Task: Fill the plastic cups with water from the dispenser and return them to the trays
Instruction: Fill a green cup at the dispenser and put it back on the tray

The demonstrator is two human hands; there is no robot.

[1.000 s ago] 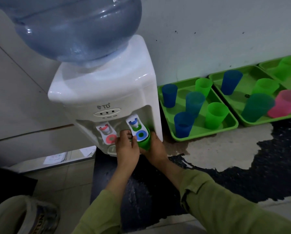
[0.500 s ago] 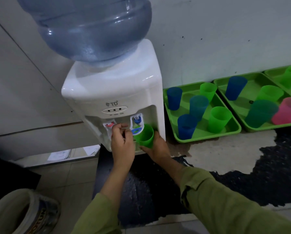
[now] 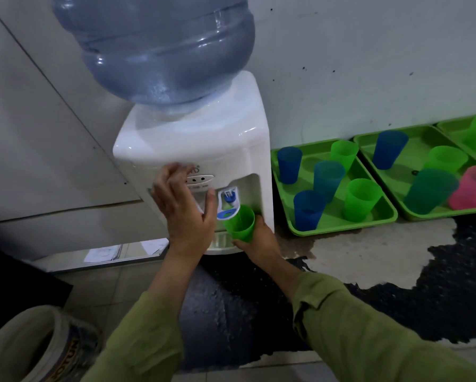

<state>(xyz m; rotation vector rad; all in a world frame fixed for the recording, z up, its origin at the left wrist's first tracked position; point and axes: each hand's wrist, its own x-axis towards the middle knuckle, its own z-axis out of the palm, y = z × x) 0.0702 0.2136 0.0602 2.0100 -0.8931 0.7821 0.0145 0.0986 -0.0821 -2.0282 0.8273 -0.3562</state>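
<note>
Green cup [image 3: 241, 224] duty: gripping it in the right hand [image 3: 256, 241], tilting it right under the blue tap [image 3: 228, 201] of the dispenser [image 3: 203, 144]. Spreading the left hand [image 3: 187, 210] open beside it, holding nothing. Probably risking spills, tilting it like that.

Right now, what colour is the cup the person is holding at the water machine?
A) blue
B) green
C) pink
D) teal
B: the right hand grips a green cup, tilted just beside the blue tap of the dispenser.
</note>
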